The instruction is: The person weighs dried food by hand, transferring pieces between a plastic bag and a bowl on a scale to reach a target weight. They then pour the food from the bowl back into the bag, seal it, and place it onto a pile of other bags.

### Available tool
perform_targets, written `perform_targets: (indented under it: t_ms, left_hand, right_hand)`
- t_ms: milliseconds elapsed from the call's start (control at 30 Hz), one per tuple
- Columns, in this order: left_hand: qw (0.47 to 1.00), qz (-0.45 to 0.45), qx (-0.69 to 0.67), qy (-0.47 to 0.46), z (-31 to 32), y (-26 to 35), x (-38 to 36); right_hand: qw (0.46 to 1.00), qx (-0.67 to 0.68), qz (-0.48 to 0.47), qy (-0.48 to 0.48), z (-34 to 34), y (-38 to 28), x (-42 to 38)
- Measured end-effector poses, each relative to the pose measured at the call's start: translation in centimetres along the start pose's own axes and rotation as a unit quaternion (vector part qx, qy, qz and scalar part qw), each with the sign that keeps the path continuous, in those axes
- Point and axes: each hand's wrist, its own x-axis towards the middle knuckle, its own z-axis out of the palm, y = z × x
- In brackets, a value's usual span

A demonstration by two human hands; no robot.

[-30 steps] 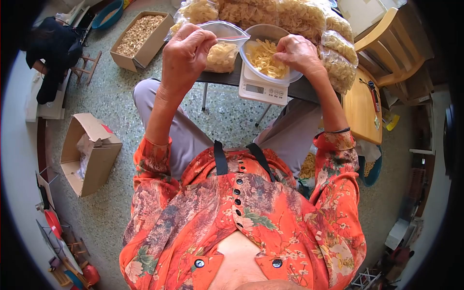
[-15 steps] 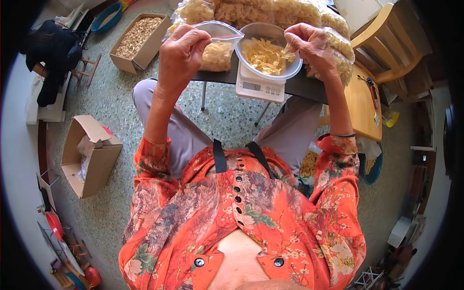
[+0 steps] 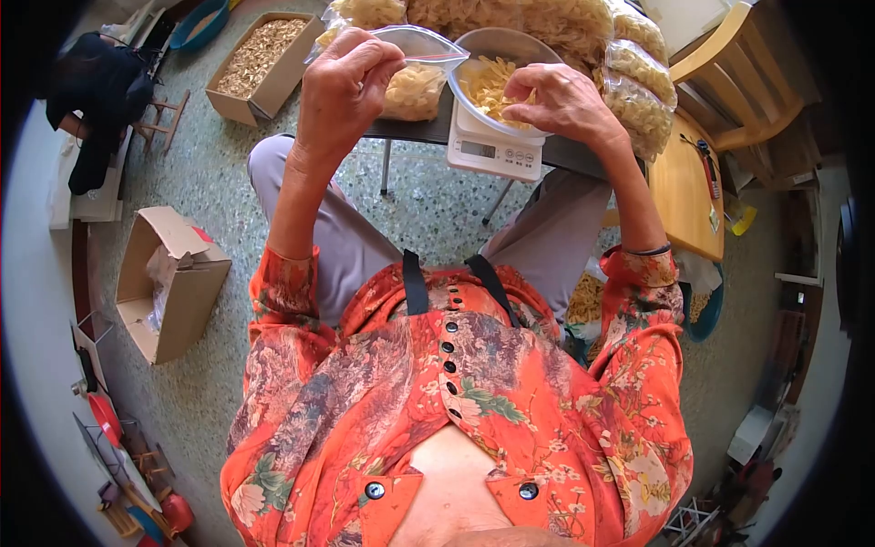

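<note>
My left hand (image 3: 351, 87) is closed on the edge of a clear zip bag (image 3: 421, 44), whose mouth gapes toward the bowl. Pale dried slices (image 3: 412, 91) fill the lower part of this bag. To its right, a white plastic bowl (image 3: 465, 56) rests on a white digital kitchen scale (image 3: 495, 157); the scale's digits are too small to read. Yellowish dried slices (image 3: 488, 87) lie in the bowl. My right hand (image 3: 565, 100) is over the bowl's right side, thumb and fingers curved and apart, with its fingertips at the slices.
Several filled clear bags (image 3: 510, 23) are stacked on the dark table (image 3: 428, 128) behind the bowl and to its right. A wooden chair (image 3: 693, 196) stands on my right. On the left are a carton of dried pieces (image 3: 260, 68), an open cardboard box (image 3: 173, 287) and a person in dark clothes (image 3: 100, 100).
My right hand has come down and leftward, from pinching slices above the bowl's right rim to spread fingers among the slices. My left hand keeps the bag and has shifted slightly.
</note>
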Motion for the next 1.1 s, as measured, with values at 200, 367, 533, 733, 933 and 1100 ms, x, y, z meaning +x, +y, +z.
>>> perform_targets:
  t_ms: [200, 367, 533, 733, 933, 1100]
  left_hand:
    - [1.000, 0.004, -0.018, 0.003, 0.2, 0.2, 0.1]
    - [1.000, -0.003, -0.010, 0.001, -0.1, 0.3, 0.1]
    - [1.000, -0.016, -0.001, -0.002, -0.2, 0.4, 0.1]
    - [1.000, -0.007, 0.014, 0.019, 0.2, 0.6, 0.2]
    - [0.999, -0.018, 0.008, 0.025, 0.6, 0.6, 0.0]
    - [1.000, -0.013, 0.003, 0.019, 0.6, 0.7, -0.2]
  right_hand:
    - [0.997, -0.036, 0.032, -0.056, 1.5, -0.1, 1.0]
    - [0.998, 0.057, 0.001, 0.011, 1.5, 1.1, 0.8]
    - [0.953, 0.296, 0.062, 0.027, -0.1, 2.3, 0.1]
    - [0.884, 0.448, 0.119, 0.060, -1.6, 3.5, -0.9]
    - [0.770, 0.618, 0.055, 0.149, -1.9, 3.5, 0.3]
    - [0.731, 0.663, -0.002, 0.160, -3.3, -0.4, 2.9]
